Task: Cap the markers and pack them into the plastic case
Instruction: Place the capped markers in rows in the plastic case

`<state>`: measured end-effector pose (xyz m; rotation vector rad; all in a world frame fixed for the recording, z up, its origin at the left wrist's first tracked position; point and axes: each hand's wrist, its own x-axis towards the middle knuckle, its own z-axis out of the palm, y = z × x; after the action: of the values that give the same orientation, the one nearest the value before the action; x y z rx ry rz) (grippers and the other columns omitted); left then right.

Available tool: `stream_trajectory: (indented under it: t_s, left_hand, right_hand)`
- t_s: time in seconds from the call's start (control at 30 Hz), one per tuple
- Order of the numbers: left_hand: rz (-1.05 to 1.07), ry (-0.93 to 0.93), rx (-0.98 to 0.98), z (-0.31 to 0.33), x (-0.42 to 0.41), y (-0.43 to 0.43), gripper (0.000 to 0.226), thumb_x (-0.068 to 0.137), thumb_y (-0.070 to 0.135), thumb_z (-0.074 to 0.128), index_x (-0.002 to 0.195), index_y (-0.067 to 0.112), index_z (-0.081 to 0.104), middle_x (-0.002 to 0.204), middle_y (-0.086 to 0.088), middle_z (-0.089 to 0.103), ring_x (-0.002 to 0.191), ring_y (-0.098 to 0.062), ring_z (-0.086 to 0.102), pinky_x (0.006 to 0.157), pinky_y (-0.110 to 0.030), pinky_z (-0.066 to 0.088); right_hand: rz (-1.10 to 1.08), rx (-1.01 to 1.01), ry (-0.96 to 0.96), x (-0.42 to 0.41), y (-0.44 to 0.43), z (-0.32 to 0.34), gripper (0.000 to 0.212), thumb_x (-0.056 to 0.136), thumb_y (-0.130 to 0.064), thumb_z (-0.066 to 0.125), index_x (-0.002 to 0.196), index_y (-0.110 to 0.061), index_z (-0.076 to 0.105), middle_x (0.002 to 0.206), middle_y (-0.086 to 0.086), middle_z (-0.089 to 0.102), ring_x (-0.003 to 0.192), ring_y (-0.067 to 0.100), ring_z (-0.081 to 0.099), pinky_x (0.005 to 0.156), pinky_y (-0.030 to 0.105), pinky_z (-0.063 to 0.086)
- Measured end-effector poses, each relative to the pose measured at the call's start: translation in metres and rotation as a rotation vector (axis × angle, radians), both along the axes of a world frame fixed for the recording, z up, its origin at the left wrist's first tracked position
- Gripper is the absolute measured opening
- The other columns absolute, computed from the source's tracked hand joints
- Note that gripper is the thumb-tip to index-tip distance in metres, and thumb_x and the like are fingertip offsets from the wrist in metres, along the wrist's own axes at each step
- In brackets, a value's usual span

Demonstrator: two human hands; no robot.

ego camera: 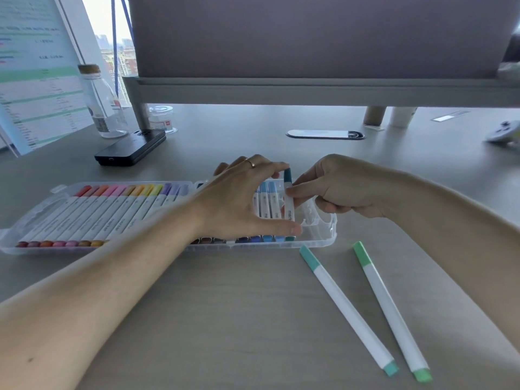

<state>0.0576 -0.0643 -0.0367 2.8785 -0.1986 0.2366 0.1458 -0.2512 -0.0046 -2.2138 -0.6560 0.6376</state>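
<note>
A long clear plastic case (323, 240) lies across the desk, holding a row of several capped white markers (112, 218) with coloured caps. At its right end a dark teal marker (288, 198) sits beside the blue ones. My left hand (242, 198) spans it, index finger on the far cap and thumb at the near end. My right hand (334, 187) pinches its white barrel from the right. Two capped markers lie loose on the desk in front of the case: a teal marker (346, 311) and a green marker (391, 311).
A black device (129, 149) lies behind the case at the left, with a glass bottle (104, 108) and a small clear jar (163, 118) further back. A monitor (309, 38) rises at the rear. A white controller (503, 132) sits at far right.
</note>
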Motion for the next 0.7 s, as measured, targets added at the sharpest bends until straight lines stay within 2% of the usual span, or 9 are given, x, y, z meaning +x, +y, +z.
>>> stream_trajectory:
  t_s: [0.1,0.17,0.33,0.47,0.7]
  left_hand:
    - [0.018,0.023,0.024,0.0005,0.0011,-0.0003,0.113,0.06,0.097,0.053,0.155,0.039,0.03,0.15,0.018,0.038,0.135,-0.005,0.035,0.113,-0.035,0.028]
    - [0.028,0.032,0.036,0.0004,0.0021,-0.0002,0.111,0.058,0.098,0.047,0.152,0.041,0.034,0.149,0.018,0.039,0.133,-0.005,0.035,0.109,-0.031,0.026]
    - [0.03,0.027,0.045,-0.0017,0.0033,0.0008,0.108,0.058,0.1,0.037,0.146,0.039,0.046,0.136,0.017,0.046,0.116,0.0,0.034,0.101,-0.03,0.029]
    - [0.026,0.024,0.05,-0.0011,0.0033,0.0002,0.103,0.061,0.098,0.042,0.145,0.038,0.048,0.132,0.017,0.046,0.113,0.0,0.035,0.099,-0.029,0.03]
    - [0.022,0.028,0.038,-0.0006,0.0042,0.0001,0.106,0.057,0.1,0.037,0.143,0.039,0.049,0.118,0.023,0.039,0.109,-0.002,0.038,0.096,-0.029,0.032]
  right_hand:
    - [0.01,-0.073,-0.108,-0.0006,0.0008,0.0012,0.019,0.093,-0.033,0.072,0.095,-0.018,0.083,0.085,0.003,0.08,0.047,0.011,0.035,0.049,0.024,0.031]
    - [0.013,-0.089,-0.152,-0.0016,0.0013,0.0003,0.016,0.09,-0.034,0.076,0.09,-0.02,0.083,0.081,0.003,0.079,0.051,0.013,0.037,0.049,0.024,0.032]
    - [0.031,-0.089,-0.128,-0.0029,-0.0003,-0.0009,0.019,0.082,-0.038,0.082,0.082,-0.019,0.083,0.09,0.013,0.078,0.053,0.015,0.034,0.053,0.028,0.03]
    - [0.032,-0.1,-0.128,-0.0014,0.0004,-0.0018,0.019,0.082,-0.039,0.081,0.081,-0.02,0.083,0.095,0.017,0.077,0.053,0.015,0.033,0.051,0.027,0.029]
    - [0.037,-0.124,-0.129,-0.0008,0.0007,-0.002,0.022,0.082,-0.042,0.08,0.082,-0.021,0.082,0.093,0.015,0.078,0.052,0.014,0.034,0.052,0.027,0.031]
